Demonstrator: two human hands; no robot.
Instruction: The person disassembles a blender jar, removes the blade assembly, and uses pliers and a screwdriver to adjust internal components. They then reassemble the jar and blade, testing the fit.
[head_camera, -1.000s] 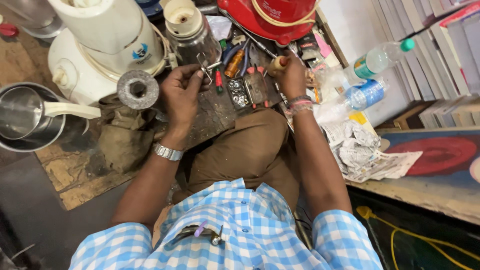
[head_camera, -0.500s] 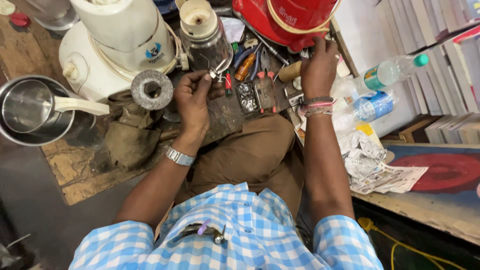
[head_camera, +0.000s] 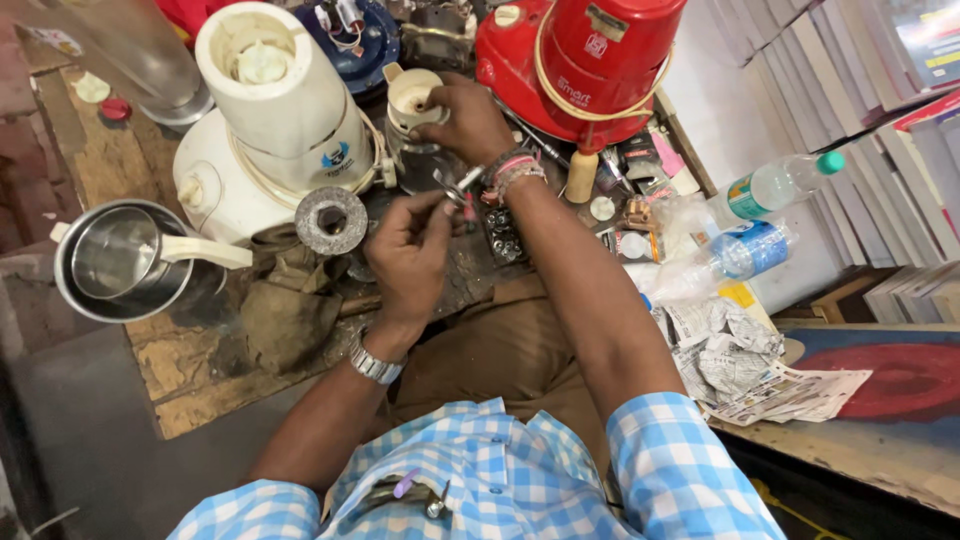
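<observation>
1. The left hand (head_camera: 408, 262) was held over the middle of the cluttered workbench, fingers curled together and pinching a small metal blade part (head_camera: 455, 187) between thumb and fingertips. A metal wristwatch (head_camera: 375, 365) sat on the left wrist.
2. The right hand (head_camera: 470, 118) reached farther, its fingers closed around the rim of a small cream-and-metal mixer jar (head_camera: 415, 115). Red and pink thread bands (head_camera: 515, 170) circled the right wrist.
3. The small metal blade part was located just near of the jar, between the two hands, clear of the bench surface.
4. A round grey metal disc with a central hole (head_camera: 331, 220) lay just left of the left hand.
5. A white mixer base with a white jar mounted on it (head_camera: 275, 130) stood to the left of the small jar.
6. A steel jar with a white handle (head_camera: 125, 260) lay at the left edge of the bench, beside a dirty brown cloth (head_camera: 285, 305).
7. A red plastic appliance housing with a cream cord looped round it (head_camera: 590, 60) stood far right of the right hand.
8. Two clear plastic water bottles (head_camera: 745, 225) lay to the right, with crumpled newspaper (head_camera: 745, 365) nearer.
9. The person wore a blue-and-white checked shirt (head_camera: 500, 480).
</observation>
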